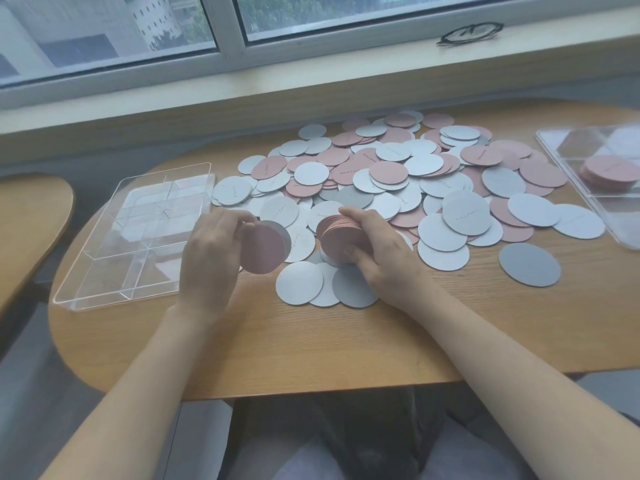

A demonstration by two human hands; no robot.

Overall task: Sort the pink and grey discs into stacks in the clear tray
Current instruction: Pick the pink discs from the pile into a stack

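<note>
Gripping a pink stack [337, 239] in our right hand [377, 244] and pinching a pink disc [262, 249] in our left hand [211, 251] at frame centre, we risk slipping discs before reaching the clear tray [104, 271] at left.

Single head-worn wide-angle view. Looks forward and down from above the near edge of the bench [311, 341], close enough for both forearms to fill the lower frame. Faces a window sill [311, 84] and panes along the top. Edges bowed by lens. No second view.

wooden table [346, 341] beneath a daylit window [104, 29]
</note>
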